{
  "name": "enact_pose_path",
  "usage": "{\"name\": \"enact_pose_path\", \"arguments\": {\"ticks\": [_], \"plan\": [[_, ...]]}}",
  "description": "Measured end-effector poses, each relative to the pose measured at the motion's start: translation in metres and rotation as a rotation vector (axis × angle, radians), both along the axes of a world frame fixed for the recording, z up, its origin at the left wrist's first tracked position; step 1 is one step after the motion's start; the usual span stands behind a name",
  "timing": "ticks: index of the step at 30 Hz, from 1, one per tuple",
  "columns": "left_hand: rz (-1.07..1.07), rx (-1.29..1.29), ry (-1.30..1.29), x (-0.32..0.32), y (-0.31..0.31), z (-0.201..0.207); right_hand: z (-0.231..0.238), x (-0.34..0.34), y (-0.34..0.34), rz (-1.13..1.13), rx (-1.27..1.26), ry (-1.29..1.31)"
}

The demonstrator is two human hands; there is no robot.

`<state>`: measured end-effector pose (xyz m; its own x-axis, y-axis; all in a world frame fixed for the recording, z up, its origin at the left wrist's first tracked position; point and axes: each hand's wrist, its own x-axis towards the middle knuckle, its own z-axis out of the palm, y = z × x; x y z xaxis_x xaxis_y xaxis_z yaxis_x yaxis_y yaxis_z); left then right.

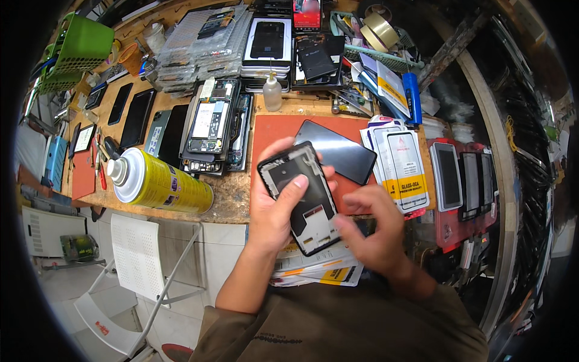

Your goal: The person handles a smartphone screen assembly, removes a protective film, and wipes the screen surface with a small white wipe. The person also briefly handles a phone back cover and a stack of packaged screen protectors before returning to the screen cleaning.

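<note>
My left hand [274,208] grips a black phone frame [300,196], its inner side facing up, with the thumb lying across it. Held in front of the bench edge, the frame tilts toward me. My right hand [374,232] is at the frame's lower right edge, fingers curled and fingertips touching it. Just behind the frame a dark glass phone panel [338,151] lies flat on an orange work mat [274,130].
A yellow spray can [160,181] lies on its side at the left. Opened phones [211,123], stacked trays [199,42], a small clear bottle [272,92], screen-protector packs [401,160], a tape roll [380,30] and a green basket [78,51] crowd the bench. A white chair [139,259] stands below left.
</note>
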<state>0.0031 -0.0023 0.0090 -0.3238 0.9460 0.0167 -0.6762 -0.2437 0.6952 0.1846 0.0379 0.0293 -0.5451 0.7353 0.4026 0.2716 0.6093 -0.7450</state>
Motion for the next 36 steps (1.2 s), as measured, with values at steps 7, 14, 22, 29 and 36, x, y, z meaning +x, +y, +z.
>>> {"name": "enact_pose_path", "arguments": {"ticks": [7, 14, 22, 29, 36], "plan": [[0.164, 0.056, 0.032, 0.005, 0.005, 0.001, -0.016, 0.001, -0.037, -0.009, 0.227, -0.251], [0.220, 0.032, 0.083, 0.007, 0.001, 0.003, -0.015, 0.005, -0.043, -0.027, 0.301, -0.242], [0.132, 0.295, -0.157, -0.002, 0.003, -0.009, -0.008, 0.007, -0.038, 0.048, 0.271, -0.192], [0.164, 0.325, -0.189, -0.003, 0.005, -0.015, 0.003, 0.011, -0.034, 0.125, 0.224, -0.195], [0.159, 0.385, -0.205, -0.005, 0.007, -0.016, 0.010, 0.012, -0.036, 0.135, 0.255, -0.200]]}}
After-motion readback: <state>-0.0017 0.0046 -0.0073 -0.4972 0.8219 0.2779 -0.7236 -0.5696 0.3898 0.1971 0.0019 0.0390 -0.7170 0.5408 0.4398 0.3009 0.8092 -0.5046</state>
